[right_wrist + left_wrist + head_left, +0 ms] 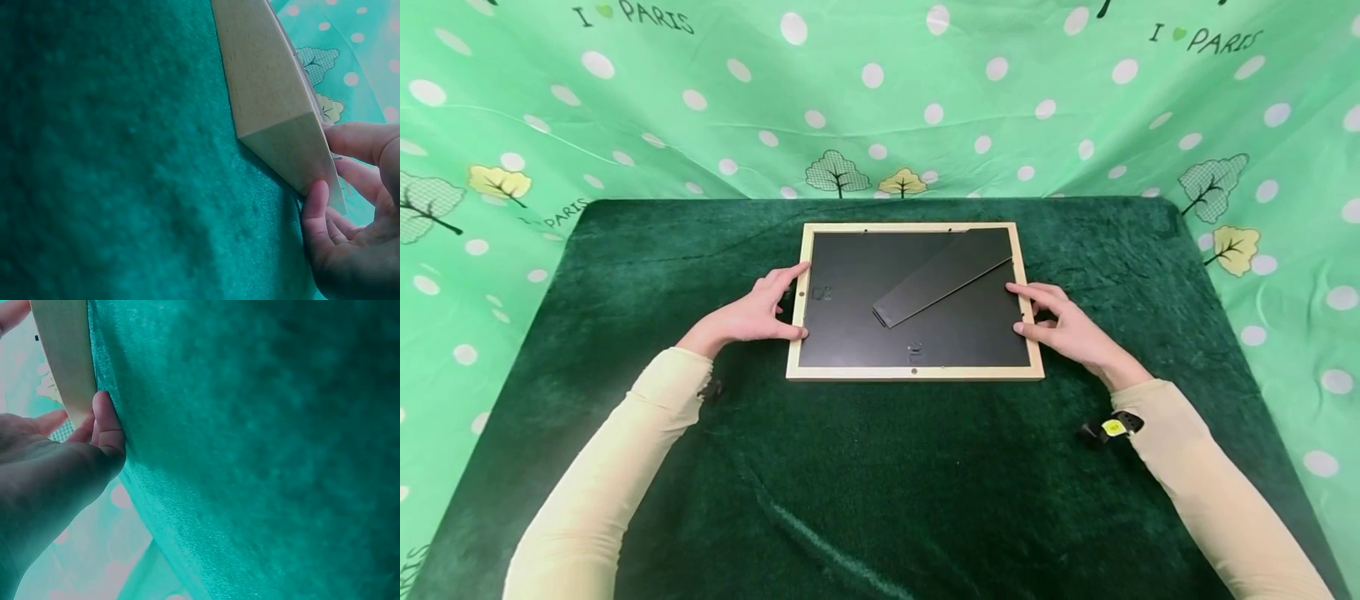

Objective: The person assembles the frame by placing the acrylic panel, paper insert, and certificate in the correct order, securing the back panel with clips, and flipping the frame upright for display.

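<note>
A picture frame (pixel 917 372) with a pale wooden border lies back side up on a dark green cloth. Its black backing board (pixel 850 333) carries a folded stand leg (pixel 943 283) set at a slant. At the frame's left side, my left hand (pixel 754 312) grips the border, with thumb and index fingertips on top of it. My right hand (pixel 1063 325) holds the opposite side, thumb and index finger likewise over the border. In the right wrist view the little finger of the right hand (pixel 356 237) sits low against the frame's outer side, near the cloth.
The dark green velvety cloth (pixel 880 483) covers the table. Behind and at both sides hangs a light green curtain (pixel 880 108) with white dots and trees. Small metal hangers (pixel 914 350) are fixed on the backing. A black band with a yellow tag (pixel 1114 427) circles the right wrist.
</note>
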{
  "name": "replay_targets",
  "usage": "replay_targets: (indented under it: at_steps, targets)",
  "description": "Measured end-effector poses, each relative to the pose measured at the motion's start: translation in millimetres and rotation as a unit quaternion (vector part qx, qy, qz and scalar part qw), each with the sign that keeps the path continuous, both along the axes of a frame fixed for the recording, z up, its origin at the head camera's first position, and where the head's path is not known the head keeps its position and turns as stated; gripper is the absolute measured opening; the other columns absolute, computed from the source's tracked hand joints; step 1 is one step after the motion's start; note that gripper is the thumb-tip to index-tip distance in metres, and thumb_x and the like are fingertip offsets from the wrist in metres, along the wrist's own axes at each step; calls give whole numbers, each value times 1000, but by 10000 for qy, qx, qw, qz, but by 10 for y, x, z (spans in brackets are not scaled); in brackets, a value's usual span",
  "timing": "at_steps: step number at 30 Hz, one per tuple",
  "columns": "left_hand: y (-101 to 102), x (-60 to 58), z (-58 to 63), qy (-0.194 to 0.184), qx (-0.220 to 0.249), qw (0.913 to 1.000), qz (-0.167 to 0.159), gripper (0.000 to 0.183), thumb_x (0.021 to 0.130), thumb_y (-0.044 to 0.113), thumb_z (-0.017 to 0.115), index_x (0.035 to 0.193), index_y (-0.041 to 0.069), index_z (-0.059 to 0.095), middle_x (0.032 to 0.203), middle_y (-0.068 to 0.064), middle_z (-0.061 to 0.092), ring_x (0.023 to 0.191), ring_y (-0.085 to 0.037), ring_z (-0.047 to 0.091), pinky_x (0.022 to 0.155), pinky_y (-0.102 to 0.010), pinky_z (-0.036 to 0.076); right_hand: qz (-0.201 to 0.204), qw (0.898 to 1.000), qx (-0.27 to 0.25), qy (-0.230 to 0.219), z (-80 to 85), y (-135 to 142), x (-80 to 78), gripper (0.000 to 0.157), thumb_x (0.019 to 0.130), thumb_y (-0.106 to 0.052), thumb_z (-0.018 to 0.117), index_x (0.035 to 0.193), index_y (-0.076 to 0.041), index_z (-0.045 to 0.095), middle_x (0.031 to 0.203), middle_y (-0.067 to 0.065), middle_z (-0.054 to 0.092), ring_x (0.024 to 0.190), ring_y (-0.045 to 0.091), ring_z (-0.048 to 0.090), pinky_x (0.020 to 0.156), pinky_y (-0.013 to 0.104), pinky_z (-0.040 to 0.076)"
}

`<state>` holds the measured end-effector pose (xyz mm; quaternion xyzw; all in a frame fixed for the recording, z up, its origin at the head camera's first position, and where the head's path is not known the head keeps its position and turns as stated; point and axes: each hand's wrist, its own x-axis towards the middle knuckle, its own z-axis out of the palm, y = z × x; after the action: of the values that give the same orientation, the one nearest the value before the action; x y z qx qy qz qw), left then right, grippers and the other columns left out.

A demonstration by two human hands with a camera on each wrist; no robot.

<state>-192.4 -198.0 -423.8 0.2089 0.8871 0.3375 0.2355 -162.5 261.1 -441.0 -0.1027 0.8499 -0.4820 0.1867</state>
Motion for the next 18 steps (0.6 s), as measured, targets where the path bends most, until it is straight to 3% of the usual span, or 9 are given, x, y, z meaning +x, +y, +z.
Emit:
replay_targets:
  at_steps: [4, 12, 18]
  targets:
    - [5, -4, -19, 81, -10, 9999, 69, 99, 71, 30, 74, 144, 17, 8, 136, -13, 18, 109, -29, 23, 81, -41, 38, -7, 10000, -53, 45, -7, 1, 2, 58, 84, -21, 63, 136, -23, 38, 134, 8, 20, 94, 21, 36, 71, 27, 43]
    - [67, -5, -37, 372, -382, 9984, 169, 106, 65, 48, 74, 144, 19, 8, 138, -14, 15, 118, -33, 18, 90, -51, 26, -41, 10000, -40, 17, 12, -9, 7, 58, 84, -20, 62, 136, -23, 37, 134, 8, 19, 93, 20, 37, 70, 26, 44]
    - [79, -29, -16, 437, -564, 9974, 58, 106, 65, 48, 74, 144, 18, 10, 138, -15, 13, 117, -35, 16, 90, -51, 26, -21, 9999, -112, -29, 144, -74, 44, 58, 85, -12, 61, 137, -14, 36, 133, 12, 19, 92, 23, 37, 68, 24, 43]
